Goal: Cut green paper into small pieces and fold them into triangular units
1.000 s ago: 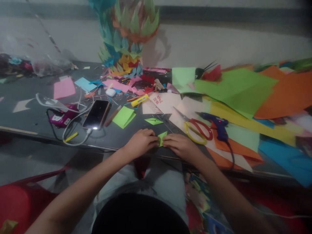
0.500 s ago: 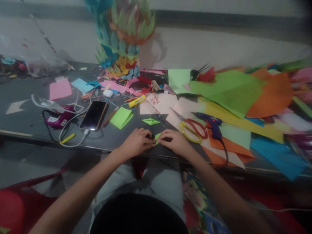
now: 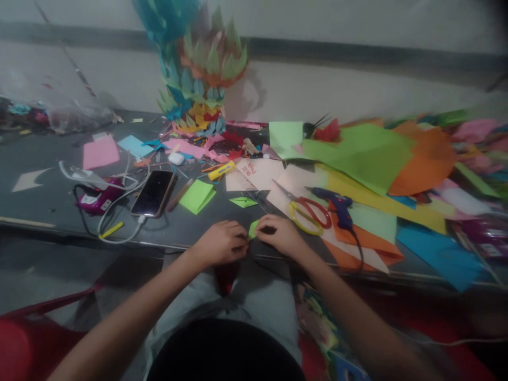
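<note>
A small folded piece of green paper (image 3: 253,229) is pinched between my two hands at the table's front edge. My left hand (image 3: 225,243) is closed with curled fingers at the paper's left side; its fingertips partly hide the contact. My right hand (image 3: 280,234) grips the right side between thumb and fingers. Just beyond them lies a folded green paper petal (image 3: 243,202) with pointed ends. Up and to the left sits a larger folded green sheet (image 3: 197,196). Scissors (image 3: 307,214) with red and yellow handles rest to the right, beside a blue glue gun (image 3: 335,201).
A phone (image 3: 153,193) on a white cable lies left, near a purple power strip (image 3: 99,197). Coloured paper sheets (image 3: 357,159) cover the right side. A tall folded-paper model (image 3: 198,79) stands by the wall. A yellow glue stick (image 3: 221,170) lies mid-table.
The view has shifted slightly. My left hand has turned and its fingers are curled more tightly beside the green paper. My right hand still holds the paper in nearly the same place.
</note>
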The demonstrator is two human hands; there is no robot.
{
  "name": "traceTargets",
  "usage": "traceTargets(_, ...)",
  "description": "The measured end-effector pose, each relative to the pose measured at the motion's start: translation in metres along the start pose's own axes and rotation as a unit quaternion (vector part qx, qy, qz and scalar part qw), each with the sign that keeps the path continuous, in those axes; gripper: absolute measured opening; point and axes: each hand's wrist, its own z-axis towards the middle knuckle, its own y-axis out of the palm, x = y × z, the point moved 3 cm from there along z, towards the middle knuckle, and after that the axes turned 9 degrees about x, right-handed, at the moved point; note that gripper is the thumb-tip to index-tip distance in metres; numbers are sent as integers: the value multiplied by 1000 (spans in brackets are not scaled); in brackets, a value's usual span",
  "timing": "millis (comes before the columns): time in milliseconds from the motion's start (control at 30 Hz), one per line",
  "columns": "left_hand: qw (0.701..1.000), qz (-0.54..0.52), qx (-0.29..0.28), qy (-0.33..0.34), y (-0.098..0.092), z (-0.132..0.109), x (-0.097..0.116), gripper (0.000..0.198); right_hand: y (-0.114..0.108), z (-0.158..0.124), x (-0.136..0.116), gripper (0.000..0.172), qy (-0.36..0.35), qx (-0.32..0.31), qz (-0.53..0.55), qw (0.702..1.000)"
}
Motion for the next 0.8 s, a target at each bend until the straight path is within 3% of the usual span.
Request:
traceTargets(333,1000,2,17,19,0,-1,3,20,2,-2,-1,13,-15,10,-4,1000)
traceTargets(533,999,-26,-15,-16,-6,1,5,27,2,-2,-1,11,-19,0,-13,1000)
traceTargets(800,994,104,-32,-30,6,2,22,27,6,-4,-3,9,-23,9,-40,999)
